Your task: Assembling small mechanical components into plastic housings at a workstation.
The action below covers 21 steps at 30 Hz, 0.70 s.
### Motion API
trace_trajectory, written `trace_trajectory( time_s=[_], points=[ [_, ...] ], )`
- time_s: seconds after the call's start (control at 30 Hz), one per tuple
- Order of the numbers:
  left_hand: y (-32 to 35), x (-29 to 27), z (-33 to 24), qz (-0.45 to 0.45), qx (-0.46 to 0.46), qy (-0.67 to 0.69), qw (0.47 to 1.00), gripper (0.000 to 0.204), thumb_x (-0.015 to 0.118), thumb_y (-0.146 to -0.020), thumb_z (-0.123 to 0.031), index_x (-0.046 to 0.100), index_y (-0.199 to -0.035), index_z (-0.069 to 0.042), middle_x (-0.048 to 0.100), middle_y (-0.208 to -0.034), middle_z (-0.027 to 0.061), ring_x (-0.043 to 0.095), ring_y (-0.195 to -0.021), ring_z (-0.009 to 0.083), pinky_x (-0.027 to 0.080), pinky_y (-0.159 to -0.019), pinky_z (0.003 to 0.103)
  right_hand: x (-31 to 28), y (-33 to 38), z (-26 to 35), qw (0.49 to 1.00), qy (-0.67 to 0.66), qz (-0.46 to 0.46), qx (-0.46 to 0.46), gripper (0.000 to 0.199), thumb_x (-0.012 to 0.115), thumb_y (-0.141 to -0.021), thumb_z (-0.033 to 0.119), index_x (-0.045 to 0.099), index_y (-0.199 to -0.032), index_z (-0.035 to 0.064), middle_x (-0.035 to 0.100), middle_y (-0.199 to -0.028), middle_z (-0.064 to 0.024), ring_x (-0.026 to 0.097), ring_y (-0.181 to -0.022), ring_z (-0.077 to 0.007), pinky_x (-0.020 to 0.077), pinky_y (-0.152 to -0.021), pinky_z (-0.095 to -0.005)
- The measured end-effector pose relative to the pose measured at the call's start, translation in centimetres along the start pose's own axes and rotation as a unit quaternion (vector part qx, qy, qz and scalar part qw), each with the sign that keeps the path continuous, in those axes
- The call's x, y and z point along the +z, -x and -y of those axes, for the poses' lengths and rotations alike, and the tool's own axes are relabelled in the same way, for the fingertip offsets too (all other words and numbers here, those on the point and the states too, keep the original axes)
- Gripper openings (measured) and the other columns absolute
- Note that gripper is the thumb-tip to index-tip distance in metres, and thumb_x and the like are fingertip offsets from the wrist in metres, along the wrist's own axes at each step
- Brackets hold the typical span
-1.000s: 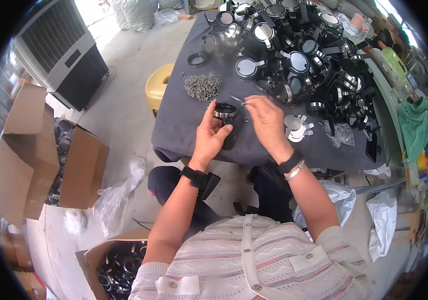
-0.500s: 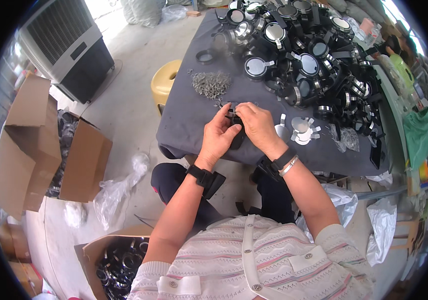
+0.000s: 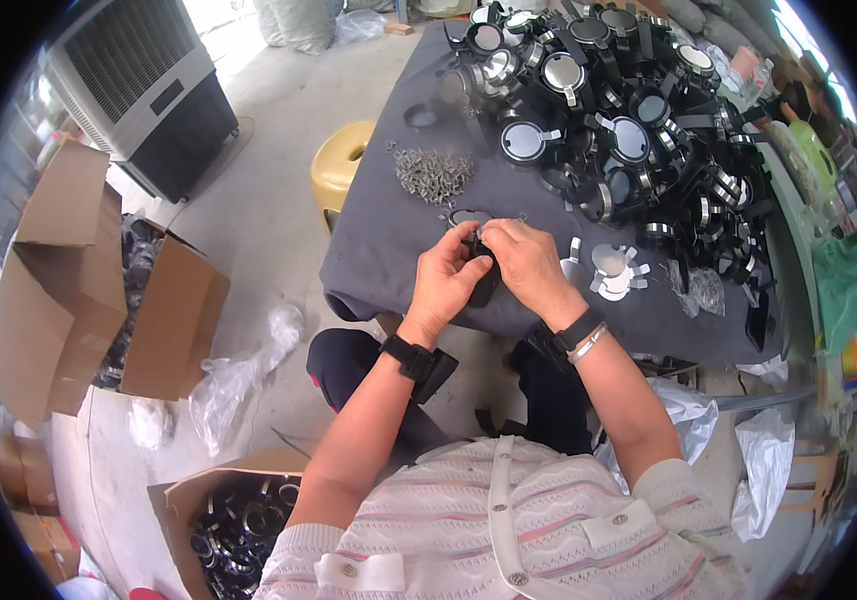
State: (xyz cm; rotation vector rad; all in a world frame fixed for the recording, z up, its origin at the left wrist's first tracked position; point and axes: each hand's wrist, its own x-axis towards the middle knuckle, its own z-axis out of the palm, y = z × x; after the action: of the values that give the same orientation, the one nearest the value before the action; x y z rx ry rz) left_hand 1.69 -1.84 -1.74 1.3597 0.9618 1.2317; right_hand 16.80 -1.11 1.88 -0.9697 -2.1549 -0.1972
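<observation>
Near the table's front edge, my left hand [image 3: 446, 277] is closed round a black handled part with a round ring [image 3: 486, 290]. My right hand [image 3: 529, 265] meets it from the other side, fingertips pinched at the part's top; what lies between those fingertips is too small to make out. Just beyond the fingers shows the curved rim of the ring. A heap of small metal clips [image 3: 434, 174] lies past my hands. To the right of my right hand are flat silver discs with tabs [image 3: 613, 276]. Beyond rises a big pile of black handled parts with silver round lids [image 3: 589, 110].
A grey cloth covers the table [image 3: 369, 240]. A yellow stool [image 3: 341, 165] stands at its left side. Further left are an air cooler [image 3: 139, 95] and an opened carton [image 3: 174, 320]. Another carton of black parts [image 3: 239, 525] sits by my left elbow. Plastic bags [image 3: 249, 385] lie on the floor.
The whole view has shifted slightly, so table and piles sit a little lower and further right. My hands stay together on the black part, with the fingertips slightly rearranged.
</observation>
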Motion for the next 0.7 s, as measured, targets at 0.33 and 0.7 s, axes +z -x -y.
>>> trace_trajectory(
  time_s=[0.33, 0.7],
  points=[
    [-0.1, -0.1, -0.5, -0.002, -0.027, 0.011, 1.000, 0.042, 0.067, -0.078, -0.001, 0.057, -0.119, 0.000, 0.058, -0.076, -0.0007, 0.051, -0.067, 0.0038, 0.045, -0.061, 0.020, -0.3, -0.5, -0.1, 1.000, -0.013, 0.016, 0.000, 0.011, 0.059, -0.073, 0.001, 0.053, -0.082, 0.0042, 0.059, -0.080, -0.0061, 0.062, -0.077, -0.0255, 0.0515, -0.060, -0.0361],
    [-0.2, -0.1, -0.7, -0.005, -0.032, 0.024, 0.999, 0.036, 0.065, -0.080, -0.004, 0.059, -0.116, -0.004, 0.057, -0.071, -0.0011, 0.048, -0.054, 0.0036, 0.040, -0.044, 0.022, -2.3, -0.2, -3.5, 0.945, -0.213, 0.055, 0.240, 0.010, 0.061, -0.084, 0.011, 0.066, -0.087, 0.0026, 0.065, -0.084, -0.0131, 0.064, -0.079, -0.0321, 0.0505, -0.069, -0.0368]
  ],
)
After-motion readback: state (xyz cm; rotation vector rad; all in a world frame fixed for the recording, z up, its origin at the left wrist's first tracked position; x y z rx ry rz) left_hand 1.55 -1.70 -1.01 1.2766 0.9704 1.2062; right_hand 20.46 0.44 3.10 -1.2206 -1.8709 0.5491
